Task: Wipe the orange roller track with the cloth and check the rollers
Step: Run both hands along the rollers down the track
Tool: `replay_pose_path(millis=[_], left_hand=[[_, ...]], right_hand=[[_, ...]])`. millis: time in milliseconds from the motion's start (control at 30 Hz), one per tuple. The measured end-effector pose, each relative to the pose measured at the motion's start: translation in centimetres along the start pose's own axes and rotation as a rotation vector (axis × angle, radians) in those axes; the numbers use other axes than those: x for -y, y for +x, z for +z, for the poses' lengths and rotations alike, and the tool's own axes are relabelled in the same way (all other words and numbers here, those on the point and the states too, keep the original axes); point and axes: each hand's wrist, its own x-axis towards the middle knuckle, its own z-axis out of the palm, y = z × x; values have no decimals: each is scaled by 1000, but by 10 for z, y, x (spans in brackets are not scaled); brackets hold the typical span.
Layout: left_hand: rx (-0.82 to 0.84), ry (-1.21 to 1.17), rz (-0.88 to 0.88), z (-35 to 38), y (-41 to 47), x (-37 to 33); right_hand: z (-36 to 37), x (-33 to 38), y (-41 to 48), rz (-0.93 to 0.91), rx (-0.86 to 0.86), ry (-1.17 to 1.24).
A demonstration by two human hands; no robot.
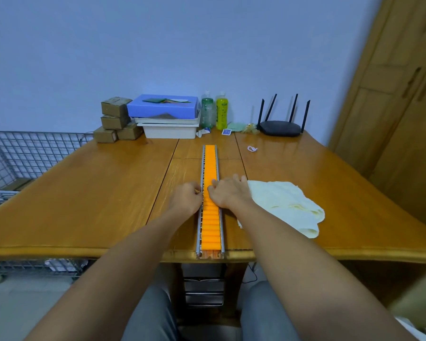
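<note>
Orange plastic rollers, packed crosswise between two grey metal rails, make up the roller track [210, 193] that runs straight down the middle of the wooden table [84, 193], from its near edge toward the clutter at the far side. From my remote seat I see both bare hands at about the track's midpoint: the left hand [186, 196] rests curled against the left rail, fingers bent in, though I cannot tell whether it pinches anything; the right hand [228, 193] lies palm down over the rollers and the right rail, its fingers loosely bent and gripping nothing I can make out. One pale cream cloth [283, 205] lies crumpled on the table just right of the track, its near-left edge tucked under the right wrist. I count one track and one cloth. Along the far edge stand four small cardboard boxes [115, 119] at the left, a blue box [162, 107] stacked on pale trays, two bottles, one clear green [207, 110] and one yellow-green [221, 110], and one black router [280, 127] with four antennas at the right. A wire mesh rack [22, 153] sits off the table's left side, and a wooden wardrobe [403, 94] fills the right.
</note>
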Motion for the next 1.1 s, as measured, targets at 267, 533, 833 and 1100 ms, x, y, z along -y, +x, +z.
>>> replay_pose_path(millis=[267,533,833,1100], left_hand=[[2,-1,19,-6,-33,-4],[4,0,18,-13,-65,-8],[12,11,23,-22,-102,-14],[13,-3,41,-30,-134,-15]], right_hand=[[0,1,-32,16,17,51],[-2,2,-68,17,33,53],[-12,4,-115,12,43,47],[-15,7,-152,6,50,22]])
